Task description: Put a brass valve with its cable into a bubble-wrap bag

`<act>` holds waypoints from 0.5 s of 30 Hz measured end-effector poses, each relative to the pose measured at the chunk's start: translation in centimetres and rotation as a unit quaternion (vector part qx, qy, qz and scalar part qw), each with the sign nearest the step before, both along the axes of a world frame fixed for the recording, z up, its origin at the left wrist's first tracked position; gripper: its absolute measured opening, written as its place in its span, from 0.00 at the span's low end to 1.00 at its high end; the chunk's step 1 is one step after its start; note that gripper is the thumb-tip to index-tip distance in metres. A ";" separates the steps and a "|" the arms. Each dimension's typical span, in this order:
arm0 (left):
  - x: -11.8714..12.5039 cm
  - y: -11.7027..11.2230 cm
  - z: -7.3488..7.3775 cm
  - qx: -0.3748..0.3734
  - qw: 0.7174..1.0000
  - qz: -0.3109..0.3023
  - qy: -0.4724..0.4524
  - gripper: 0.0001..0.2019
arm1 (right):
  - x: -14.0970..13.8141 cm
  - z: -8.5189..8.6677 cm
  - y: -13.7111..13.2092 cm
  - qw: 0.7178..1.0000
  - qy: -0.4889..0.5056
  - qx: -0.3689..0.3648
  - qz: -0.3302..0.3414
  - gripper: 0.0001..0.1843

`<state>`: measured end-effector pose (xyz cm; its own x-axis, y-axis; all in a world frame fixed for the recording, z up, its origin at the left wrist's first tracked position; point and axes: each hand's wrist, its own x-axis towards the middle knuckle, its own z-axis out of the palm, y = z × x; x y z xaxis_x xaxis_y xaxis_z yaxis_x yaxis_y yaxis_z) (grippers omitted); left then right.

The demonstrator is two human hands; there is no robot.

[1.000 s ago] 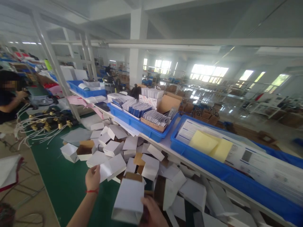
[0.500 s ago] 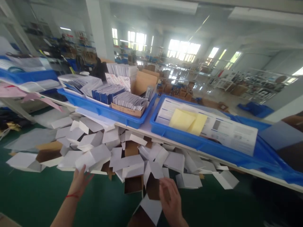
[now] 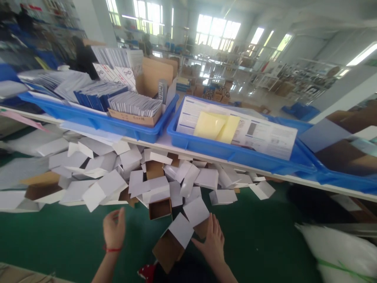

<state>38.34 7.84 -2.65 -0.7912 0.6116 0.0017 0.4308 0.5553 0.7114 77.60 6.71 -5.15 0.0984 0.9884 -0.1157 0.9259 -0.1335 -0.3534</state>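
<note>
A heap of small white cardboard boxes (image 3: 153, 184) with brown insides lies on the green table mat (image 3: 253, 236). My right hand (image 3: 210, 241) is flat with fingers spread, resting against an open box (image 3: 172, 241) and a second white box (image 3: 197, 212) at the near edge of the heap. My left hand (image 3: 114, 230), with a red thread at the wrist, hovers above the mat just in front of the heap, fingers loosely curled and nothing in them.
A raised white shelf carries a blue tray (image 3: 97, 122) of packets and booklets and a blue tray (image 3: 235, 151) with printed sheets and yellow pads. A white bag (image 3: 338, 247) lies at the right. Brown cartons (image 3: 347, 145) stand at the far right.
The view has swung right and down. My left hand drew back from the box it touched and is free. My right hand set its box down and now lies flat against it.
</note>
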 end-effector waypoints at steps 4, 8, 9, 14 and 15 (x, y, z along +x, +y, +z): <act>6.7 1.3 -1.9 -0.110 0.974 -0.154 -0.125 0.26 | -3.7 1.5 1.9 0.996 -0.057 0.014 0.068 0.55; 8.0 3.9 -1.5 -0.156 0.963 -0.174 -0.135 0.07 | -3.3 0.6 3.3 0.998 0.053 -0.026 -0.012 0.50; 7.7 4.1 -1.0 -0.160 0.962 -0.174 -0.137 0.09 | -2.5 -0.1 3.5 0.995 0.094 -0.038 -0.023 0.48; 4.1 1.2 3.6 -0.141 0.960 -0.125 -0.207 0.14 | 2.5 -5.1 4.9 0.965 0.260 -0.014 -0.020 0.37; 2.9 0.3 4.7 -0.132 0.959 -0.100 -0.231 0.14 | 3.2 -5.9 5.4 0.960 0.279 -0.030 -0.029 0.35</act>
